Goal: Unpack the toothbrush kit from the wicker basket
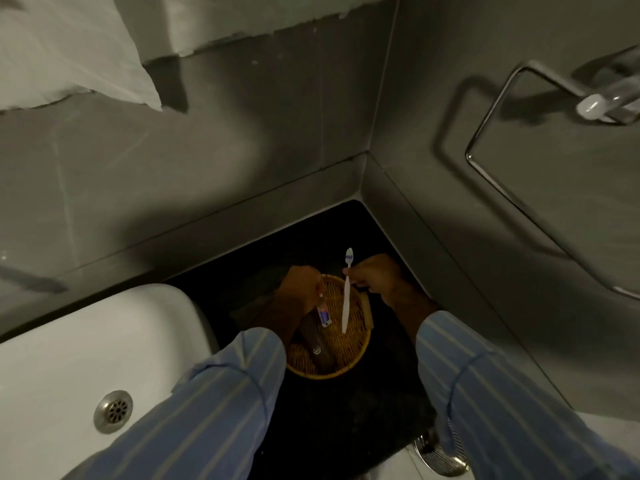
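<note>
A round wicker basket (349, 355) sits on the black counter in the corner. My right hand (375, 277) pinches a white toothbrush (346, 299) near its head, holding it upright over the basket. My left hand (301, 285) grips a small toothpaste tube (323, 315) by its cap end, the tube hanging down above the basket. A dark wrapper or box (317, 348) lies inside the basket under the tube.
A white sink (69, 358) with a metal drain (113, 411) lies to the left. Grey tiled walls close the corner. A chrome towel holder (519, 133) hangs on the right wall, white towels (69, 46) at upper left, a floor drain (440, 455) below.
</note>
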`<control>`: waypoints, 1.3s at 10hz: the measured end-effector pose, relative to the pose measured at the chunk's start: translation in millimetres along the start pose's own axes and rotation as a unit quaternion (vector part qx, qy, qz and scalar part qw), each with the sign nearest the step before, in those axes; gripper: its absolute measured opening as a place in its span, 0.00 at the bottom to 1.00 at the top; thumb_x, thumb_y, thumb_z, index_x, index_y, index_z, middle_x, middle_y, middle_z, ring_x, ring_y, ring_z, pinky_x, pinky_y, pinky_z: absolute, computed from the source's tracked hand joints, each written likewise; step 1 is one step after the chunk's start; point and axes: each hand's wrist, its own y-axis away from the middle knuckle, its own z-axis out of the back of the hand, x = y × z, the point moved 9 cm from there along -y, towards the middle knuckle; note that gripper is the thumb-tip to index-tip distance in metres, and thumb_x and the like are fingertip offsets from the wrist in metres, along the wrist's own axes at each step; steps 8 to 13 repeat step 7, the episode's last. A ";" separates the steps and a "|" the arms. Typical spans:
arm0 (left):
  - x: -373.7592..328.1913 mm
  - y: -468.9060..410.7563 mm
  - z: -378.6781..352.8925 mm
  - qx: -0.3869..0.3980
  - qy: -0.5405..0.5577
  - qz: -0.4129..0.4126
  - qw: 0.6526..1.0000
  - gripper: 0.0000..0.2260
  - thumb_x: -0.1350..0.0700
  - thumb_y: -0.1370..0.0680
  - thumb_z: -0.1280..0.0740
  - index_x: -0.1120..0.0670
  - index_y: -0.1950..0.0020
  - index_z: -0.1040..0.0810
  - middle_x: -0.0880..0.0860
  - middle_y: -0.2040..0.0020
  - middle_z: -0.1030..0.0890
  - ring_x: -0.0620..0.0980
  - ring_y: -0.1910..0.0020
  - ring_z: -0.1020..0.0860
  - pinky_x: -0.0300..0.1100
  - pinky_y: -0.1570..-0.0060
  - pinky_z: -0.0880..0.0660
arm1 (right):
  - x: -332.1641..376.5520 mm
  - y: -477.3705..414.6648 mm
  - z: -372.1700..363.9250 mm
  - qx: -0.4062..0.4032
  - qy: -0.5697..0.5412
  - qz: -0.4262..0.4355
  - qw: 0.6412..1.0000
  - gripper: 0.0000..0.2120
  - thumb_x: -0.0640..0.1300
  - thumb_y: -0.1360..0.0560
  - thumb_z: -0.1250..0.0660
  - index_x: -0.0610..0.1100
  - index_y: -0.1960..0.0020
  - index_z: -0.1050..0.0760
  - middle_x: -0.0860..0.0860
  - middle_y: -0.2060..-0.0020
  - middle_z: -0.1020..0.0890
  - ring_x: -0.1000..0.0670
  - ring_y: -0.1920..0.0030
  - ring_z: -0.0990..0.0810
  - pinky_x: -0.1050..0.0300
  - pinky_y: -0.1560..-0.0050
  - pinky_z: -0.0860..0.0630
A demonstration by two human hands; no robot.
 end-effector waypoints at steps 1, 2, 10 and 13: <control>1.1 -4.8 -7.5 0.008 -0.009 0.015 1.000 0.15 0.56 0.24 0.28 0.62 0.40 0.19 0.59 0.38 0.19 0.55 0.39 0.21 0.46 0.36 0.25 | -6.8 -10.3 -3.9 -0.002 0.020 0.005 1.000 0.12 0.42 0.29 0.25 0.32 0.54 0.17 0.42 0.62 0.17 0.47 0.64 0.19 0.60 0.64 0.24; 1.1 -11.9 -15.9 0.020 -0.018 0.032 0.999 0.15 0.57 0.22 0.31 0.62 0.37 0.21 0.59 0.39 0.19 0.55 0.39 0.20 0.46 0.38 0.23 | -15.5 -15.7 -7.3 -0.003 0.025 0.005 1.000 0.12 0.43 0.30 0.24 0.32 0.57 0.17 0.39 0.61 0.16 0.42 0.61 0.17 0.49 0.57 0.20; -17.8 52.2 24.8 -0.117 -0.060 -0.031 0.991 0.19 0.53 0.21 0.34 0.55 0.31 0.26 0.55 0.31 0.28 0.56 0.31 0.29 0.50 0.31 0.30 | 81.0 121.8 54.5 -0.085 -0.041 0.249 0.964 0.05 0.50 0.25 0.29 0.49 0.54 0.18 0.53 0.57 0.14 0.56 0.56 0.16 0.64 0.58 0.21; -17.8 52.2 24.8 -0.117 -0.060 -0.031 0.991 0.19 0.53 0.21 0.34 0.55 0.31 0.26 0.55 0.31 0.28 0.56 0.31 0.29 0.50 0.31 0.30 | 81.0 121.8 54.5 -0.085 -0.041 0.249 0.964 0.05 0.50 0.25 0.29 0.49 0.54 0.18 0.53 0.57 0.14 0.56 0.56 0.16 0.64 0.58 0.21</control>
